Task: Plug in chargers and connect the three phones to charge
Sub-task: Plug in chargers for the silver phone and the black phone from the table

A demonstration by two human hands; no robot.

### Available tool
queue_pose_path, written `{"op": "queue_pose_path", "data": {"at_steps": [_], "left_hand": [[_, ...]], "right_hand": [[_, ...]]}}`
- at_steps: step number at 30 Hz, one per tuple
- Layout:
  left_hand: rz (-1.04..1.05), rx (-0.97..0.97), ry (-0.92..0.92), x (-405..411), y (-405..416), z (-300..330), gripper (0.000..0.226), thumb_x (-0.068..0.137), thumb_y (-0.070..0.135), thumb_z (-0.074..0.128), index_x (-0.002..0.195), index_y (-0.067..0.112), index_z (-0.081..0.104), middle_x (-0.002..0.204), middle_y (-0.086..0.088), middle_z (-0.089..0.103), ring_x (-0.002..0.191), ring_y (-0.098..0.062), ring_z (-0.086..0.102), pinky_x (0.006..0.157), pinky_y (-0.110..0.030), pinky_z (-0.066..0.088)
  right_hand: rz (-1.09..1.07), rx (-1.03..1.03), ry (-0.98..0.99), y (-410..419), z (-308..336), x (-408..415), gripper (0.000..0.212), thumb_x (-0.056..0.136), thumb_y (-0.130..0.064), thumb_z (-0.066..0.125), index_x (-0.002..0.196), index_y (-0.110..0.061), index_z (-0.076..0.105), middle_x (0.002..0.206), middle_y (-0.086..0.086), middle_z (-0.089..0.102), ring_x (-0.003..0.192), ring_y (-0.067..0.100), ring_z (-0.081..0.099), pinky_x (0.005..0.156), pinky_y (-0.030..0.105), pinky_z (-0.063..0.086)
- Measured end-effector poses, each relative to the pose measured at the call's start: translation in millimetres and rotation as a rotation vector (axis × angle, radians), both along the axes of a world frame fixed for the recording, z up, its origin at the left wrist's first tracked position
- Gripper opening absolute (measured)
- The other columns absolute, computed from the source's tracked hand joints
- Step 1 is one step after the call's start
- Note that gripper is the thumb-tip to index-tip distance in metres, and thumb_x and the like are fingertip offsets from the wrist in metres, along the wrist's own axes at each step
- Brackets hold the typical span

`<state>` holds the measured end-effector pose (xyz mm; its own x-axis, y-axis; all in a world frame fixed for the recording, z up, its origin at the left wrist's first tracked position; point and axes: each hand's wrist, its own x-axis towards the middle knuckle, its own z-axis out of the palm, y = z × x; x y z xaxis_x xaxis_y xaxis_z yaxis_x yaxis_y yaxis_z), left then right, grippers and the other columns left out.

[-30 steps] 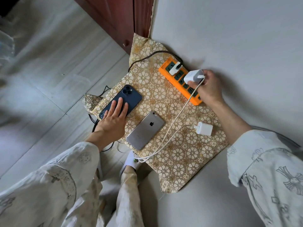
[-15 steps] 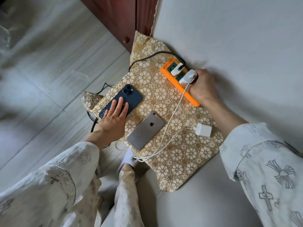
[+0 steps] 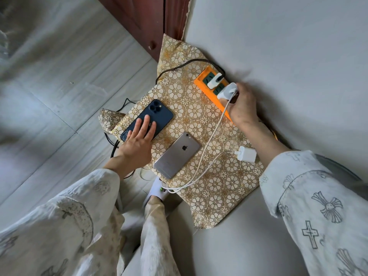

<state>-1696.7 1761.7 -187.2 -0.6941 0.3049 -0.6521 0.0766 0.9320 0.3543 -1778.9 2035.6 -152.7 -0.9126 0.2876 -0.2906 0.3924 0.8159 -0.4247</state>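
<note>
An orange power strip [image 3: 202, 80] lies at the far edge of a gold floral cloth [image 3: 219, 182]. One white charger [image 3: 214, 81] with a dark cable sits plugged into it. My right hand [image 3: 242, 106] grips a second white charger [image 3: 227, 91] against the strip; its white cable [image 3: 207, 144] trails toward me. A third white charger [image 3: 247, 154] lies loose on the cloth. My left hand [image 3: 139, 140] rests flat on a dark blue phone [image 3: 157, 114]. A silver phone [image 3: 176, 155] lies face down beside it. No third phone shows.
The cloth lies on a pale grey cushion [image 3: 278, 46] beside a dark wooden cabinet [image 3: 151, 18]. Grey floorboards [image 3: 59, 86] stretch to the left. Black cables [image 3: 114, 146] hang off the cloth's left edge. A foot in a white sock [image 3: 156, 191] stands below the cloth.
My right hand has carried the second white charger down from above the strip's middle onto a socket next to the plugged charger. My left hand has stayed on the blue phone.
</note>
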Motion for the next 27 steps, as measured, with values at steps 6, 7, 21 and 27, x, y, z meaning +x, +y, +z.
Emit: {"op": "queue_pose_path", "data": {"at_steps": [6,7,21,27], "left_hand": [[0.078,0.106,0.02,1.7,-3.6,7.2,0.058,0.091,0.006,0.036,0.145,0.013,0.017,0.157,-0.007,-0.004,0.144,-0.026,-0.007,0.117,-0.046,0.006],[0.112,0.124,0.052,5.8,-3.5,11.0,0.053,0.091,0.004,0.036,0.143,0.012,0.025,0.157,-0.008,0.003,0.145,-0.026,-0.001,0.118,-0.045,0.009],[0.185,0.34,-0.196,118.5,26.1,29.7,0.037,0.089,0.004,0.042,0.124,0.012,0.052,0.125,-0.015,0.057,0.114,-0.033,0.054,0.096,-0.038,0.042],[0.134,0.355,-0.214,118.5,15.5,48.8,0.026,0.094,0.02,0.044,0.097,0.0,0.06,0.103,-0.018,0.063,0.094,-0.031,0.059,0.081,-0.036,0.042]], "right_hand": [[-0.282,-0.22,-0.08,-43.3,6.3,71.4,0.041,0.089,-0.006,0.05,0.129,-0.004,0.043,0.125,0.009,0.049,0.106,0.017,0.053,0.089,0.022,0.048],[-0.319,-0.282,-0.12,-51.1,9.9,88.2,0.028,0.091,-0.006,0.047,0.119,-0.004,0.05,0.116,0.007,0.054,0.096,0.014,0.054,0.078,0.013,0.048],[-0.297,-0.531,-0.451,-112.7,37.7,189.7,0.027,0.094,-0.014,0.045,0.095,0.008,0.061,0.085,0.019,0.068,0.072,0.027,0.065,0.065,0.037,0.052],[-0.66,-1.094,-0.147,-94.4,90.6,186.9,0.018,0.094,-0.009,0.044,0.09,-0.004,0.06,0.076,0.011,0.068,0.062,0.02,0.064,0.059,0.027,0.054]]}}
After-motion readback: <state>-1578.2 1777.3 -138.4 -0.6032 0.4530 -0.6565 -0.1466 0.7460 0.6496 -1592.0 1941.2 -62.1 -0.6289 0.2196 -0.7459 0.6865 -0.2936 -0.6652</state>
